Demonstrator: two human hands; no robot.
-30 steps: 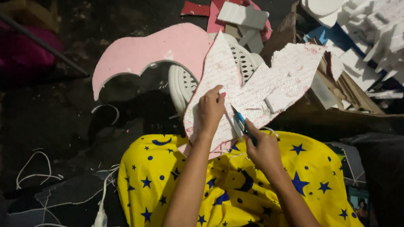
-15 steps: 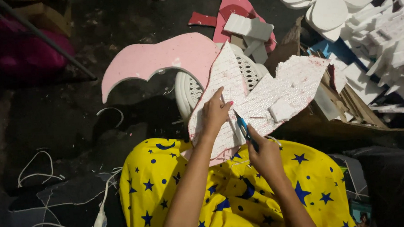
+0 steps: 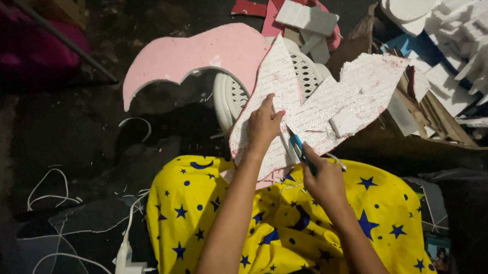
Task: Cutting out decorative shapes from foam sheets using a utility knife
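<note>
A: What is the main piece, and where does it lie?

B: A flat, jagged-edged white foam sheet (image 3: 315,101), its face covered in a fine grid pattern with a thin red trace along the outline. It rests across the lap, over the yellow cloth with blue stars and moons (image 3: 283,219), and reaches far and right toward the pile of white foam offcuts (image 3: 463,33).

A: How are the hands set?

B: The left hand (image 3: 263,124) lies on the sheet's left lobe, fingers curled and pressing it down. The right hand (image 3: 325,177) is closed round a slim blue-handled cutting tool (image 3: 300,149), whose tip meets the sheet near its notch.

A: And around it?

B: A curved pink foam cut-out (image 3: 194,55) lies far left, partly over a white plastic lattice stool (image 3: 235,92). A white charger with cable (image 3: 124,263) sits near left on the dark floor.
</note>
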